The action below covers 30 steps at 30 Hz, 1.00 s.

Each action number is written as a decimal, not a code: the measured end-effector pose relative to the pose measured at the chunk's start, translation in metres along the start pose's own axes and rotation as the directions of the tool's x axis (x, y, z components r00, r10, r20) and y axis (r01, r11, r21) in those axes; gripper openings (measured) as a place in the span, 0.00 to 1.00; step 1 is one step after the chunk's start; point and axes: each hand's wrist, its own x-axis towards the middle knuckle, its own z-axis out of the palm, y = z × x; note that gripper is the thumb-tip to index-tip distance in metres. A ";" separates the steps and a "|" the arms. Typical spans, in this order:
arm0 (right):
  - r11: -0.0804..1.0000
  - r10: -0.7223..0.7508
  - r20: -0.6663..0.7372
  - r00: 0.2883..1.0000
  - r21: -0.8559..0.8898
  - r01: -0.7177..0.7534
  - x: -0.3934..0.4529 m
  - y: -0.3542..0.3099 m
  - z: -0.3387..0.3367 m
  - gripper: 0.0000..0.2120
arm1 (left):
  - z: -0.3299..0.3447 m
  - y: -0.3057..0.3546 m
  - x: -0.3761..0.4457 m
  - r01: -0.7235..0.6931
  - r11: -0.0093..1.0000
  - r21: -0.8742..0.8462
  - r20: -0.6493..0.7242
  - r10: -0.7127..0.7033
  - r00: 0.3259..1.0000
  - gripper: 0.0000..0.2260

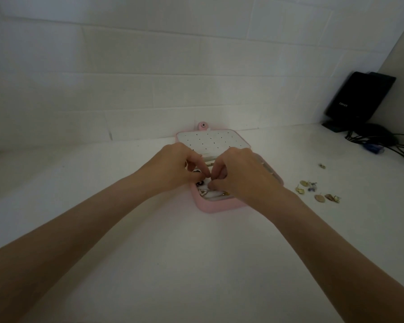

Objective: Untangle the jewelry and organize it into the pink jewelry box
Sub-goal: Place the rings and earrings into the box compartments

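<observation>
Directly beneath both hands' [173, 166] curled fingertips [209, 178], open pink jewelry box [216, 207]

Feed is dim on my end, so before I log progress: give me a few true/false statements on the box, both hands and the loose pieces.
1. The pink jewelry box lies open with its perforated white panel toward the wall. True.
2. The left hand rests flat on the table away from the box. False: it is over the box, fingers curled, meeting the right hand.
3. Loose earrings lie on the table to the right of the box. True.
4. All the jewelry is already inside the box. False: several pieces remain on the table.
5. A black device stands in the far right corner. True.
</observation>
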 end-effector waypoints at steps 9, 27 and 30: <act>0.982 0.068 -0.153 0.986 0.182 -0.040 0.002 0.021 -0.028 0.05 | -0.003 0.000 0.001 0.007 1.000 -0.002 0.024 -0.007 1.000 0.08; 0.962 0.211 -0.126 0.969 0.205 -0.182 -0.004 0.081 -0.052 0.05 | 0.009 0.035 0.026 -0.010 1.000 -0.029 0.032 0.011 0.999 0.04; 0.951 0.284 -0.078 0.956 0.148 -0.270 -0.009 0.106 -0.069 0.04 | 0.021 0.049 0.034 -0.052 0.998 -0.021 0.070 0.054 0.996 0.04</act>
